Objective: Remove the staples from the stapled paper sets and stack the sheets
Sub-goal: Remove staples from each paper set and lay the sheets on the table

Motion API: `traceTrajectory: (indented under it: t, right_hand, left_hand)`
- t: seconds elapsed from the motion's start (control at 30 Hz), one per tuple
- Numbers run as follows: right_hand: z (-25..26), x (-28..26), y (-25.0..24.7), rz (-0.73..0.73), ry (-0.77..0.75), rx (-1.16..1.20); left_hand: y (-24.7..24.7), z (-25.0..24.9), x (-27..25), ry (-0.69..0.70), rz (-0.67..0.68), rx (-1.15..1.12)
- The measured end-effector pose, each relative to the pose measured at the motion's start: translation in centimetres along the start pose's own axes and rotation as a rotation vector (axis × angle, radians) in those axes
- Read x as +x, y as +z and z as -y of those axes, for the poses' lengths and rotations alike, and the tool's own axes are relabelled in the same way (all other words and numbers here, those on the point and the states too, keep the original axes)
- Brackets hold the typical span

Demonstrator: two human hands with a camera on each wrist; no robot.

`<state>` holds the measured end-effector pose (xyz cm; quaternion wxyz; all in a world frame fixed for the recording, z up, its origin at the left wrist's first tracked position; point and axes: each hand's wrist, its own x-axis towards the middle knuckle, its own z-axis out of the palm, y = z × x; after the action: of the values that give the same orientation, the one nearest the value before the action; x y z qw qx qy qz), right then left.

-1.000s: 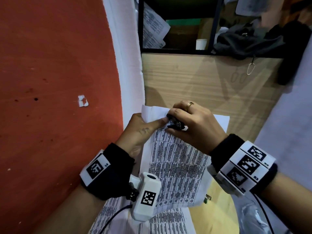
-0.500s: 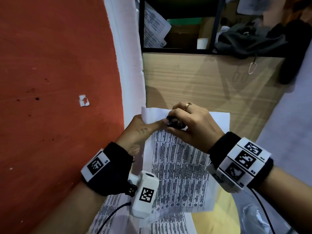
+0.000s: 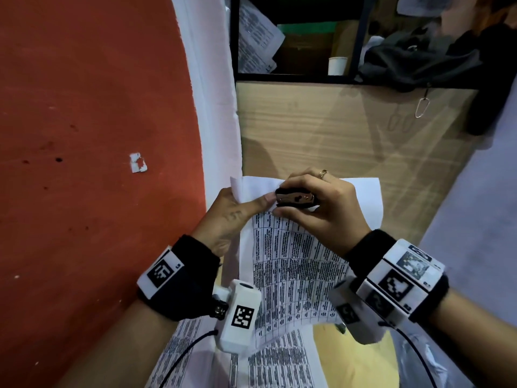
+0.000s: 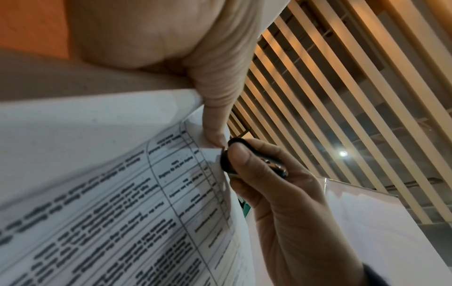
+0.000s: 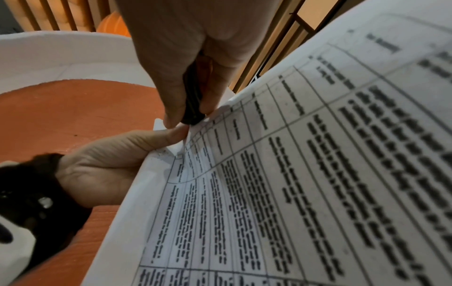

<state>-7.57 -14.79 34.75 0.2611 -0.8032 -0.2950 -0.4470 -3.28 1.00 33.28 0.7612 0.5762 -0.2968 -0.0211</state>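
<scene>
A stapled paper set printed with tables is held up above the desk. My left hand pinches its top left corner, thumb on the printed side. My right hand grips a black and metal staple remover, whose tip sits at that same corner right beside my left thumb. The left wrist view shows the staple remover against the paper's edge. The staple itself is hidden. More printed sheets lie flat on the desk below.
A wooden desk stretches ahead, bordered by an orange wall on the left. At the back stands a shelf with papers, a white cup and a dark bag. A clear plastic bag lies lower right.
Both hands have lifted the paper set slightly off the desk. The staple remover has turned so its metal side faces the head camera, still at the top left corner.
</scene>
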Motion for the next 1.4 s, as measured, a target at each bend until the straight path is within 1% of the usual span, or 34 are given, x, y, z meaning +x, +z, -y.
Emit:
traceTrajectory:
  t: [0.07, 0.13, 0.23, 0.3, 0.33, 0.43, 0.5, 0.6, 0.63, 0.7, 0.73, 0.8, 0.87, 0.93, 1.0, 1.1, 1.17, 1.2, 1.27, 1.33, 1.4]
  right_hand:
    - [-0.3, -0.1, 0.2, 0.008, 0.0, -0.014]
    - [-0.6, -0.2, 0.5, 0.035, -0.02, -0.094]
    - [-1.1, -0.4, 1.3, 0.061, -0.037, -0.246]
    - [-1.2, -0.5, 1.6, 0.063, -0.029, -0.318]
    - [-1.2, -0.6, 1.8, 0.06, -0.027, -0.342]
    - [-1.0, -0.9, 1.9, 0.063, -0.003, -0.351]
    - [-1.0, -1.1, 2.0, 0.065, 0.053, -0.311]
    - [-1.8, -2.2, 2.3, 0.1, 0.163, -0.274]
    - [-2.3, -2.7, 2.5, 0.141, 0.204, -0.29]
    - [-3.2, -3.5, 2.9, 0.254, 0.333, -0.328]
    - [-3.7, -3.9, 3.1, 0.308, 0.402, -0.334]
    - [-4.4, -4.4, 3.4, 0.388, 0.492, -0.325]
    - [-4.9, -4.5, 3.6, 0.445, 0.538, -0.316]
    - [-5.3, -4.5, 3.5, 0.454, 0.543, -0.303]
    - [-5.5, -4.2, 3.2, 0.424, 0.529, -0.283]
    - [-5.6, -3.3, 2.8, 0.343, 0.475, -0.191]
    - [-5.6, -2.5, 2.5, 0.311, 0.442, -0.127]
    - [-5.6, -2.1, 2.4, 0.309, 0.444, -0.1]
    - [-5.3, -1.3, 2.0, 0.335, 0.462, -0.058]
    - [-4.9, -0.7, 1.5, 0.376, 0.495, -0.032]
    - [-4.4, -0.2, 0.7, 0.409, 0.52, -0.061]
  left_hand:
    - [0.3, 0.4, 0.1, 0.012, -0.045, 0.044]
    - [0.6, 1.3, 0.4, 0.041, -0.125, 0.118]
    - [1.1, 2.8, 1.1, 0.074, -0.271, 0.33]
    - [1.2, 3.3, 1.4, 0.11, -0.333, 0.45]
    - [1.2, 3.4, 1.5, 0.121, -0.351, 0.461]
    - [1.0, 3.3, 1.6, 0.07, -0.364, 0.429]
    - [1.0, 3.0, 1.5, 0.011, -0.332, 0.431]
    - [0.3, 3.2, 1.8, 0.004, -0.375, 0.361]
    - [-0.1, 3.5, 2.0, 0.0, -0.392, 0.349]
    - [-0.9, 4.2, 2.3, -0.027, -0.386, 0.309]
    - [-1.2, 4.5, 2.4, -0.043, -0.389, 0.308]
    - [-1.7, 4.8, 2.5, -0.051, -0.399, 0.318]
    - [-2.1, 4.6, 2.5, -0.055, -0.396, 0.332]
    - [-2.4, 4.2, 2.5, -0.047, -0.382, 0.352]
    - [-3.0, 4.1, 2.6, -0.038, -0.375, 0.349]
    - [-3.6, 4.0, 2.4, -0.062, -0.33, 0.318]
    - [-3.8, 3.9, 2.3, -0.096, -0.264, 0.298]
    - [-3.6, 3.3, 2.0, -0.089, -0.206, 0.292]
    - [-3.6, 2.6, 1.6, -0.087, -0.109, 0.296]
    - [-3.7, 1.6, 1.1, -0.081, -0.061, 0.268]
    - [-5.0, 1.5, 1.4, -0.061, -0.054, 0.224]
